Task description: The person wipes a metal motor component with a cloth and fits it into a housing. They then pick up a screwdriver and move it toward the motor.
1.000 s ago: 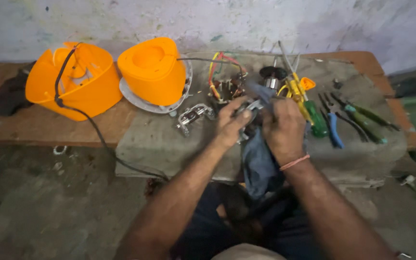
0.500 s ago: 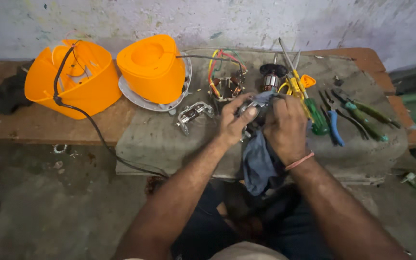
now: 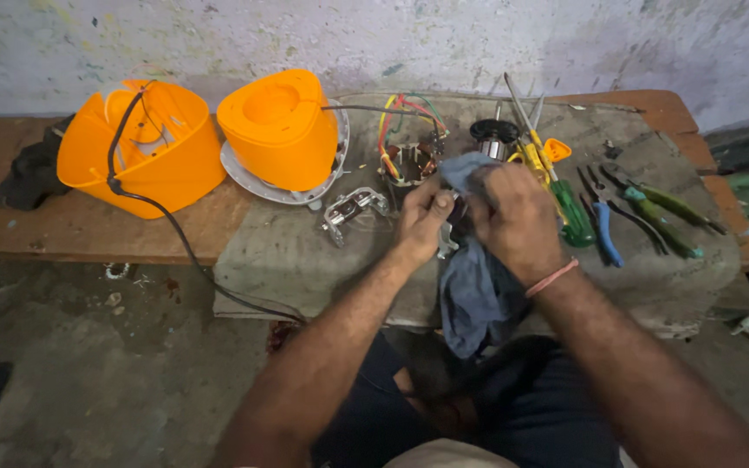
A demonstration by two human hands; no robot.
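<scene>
On the bench, hollow orange housing (image 3: 145, 147) holding black cord (image 3: 123, 165)

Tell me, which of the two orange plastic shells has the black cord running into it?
The left orange shell, lying open toward the camera with the black cord looping into it. The right orange shell shows its closed side.

Left hand (image 3: 422, 221) and right hand (image 3: 513, 217) together, fingers curled.
</scene>
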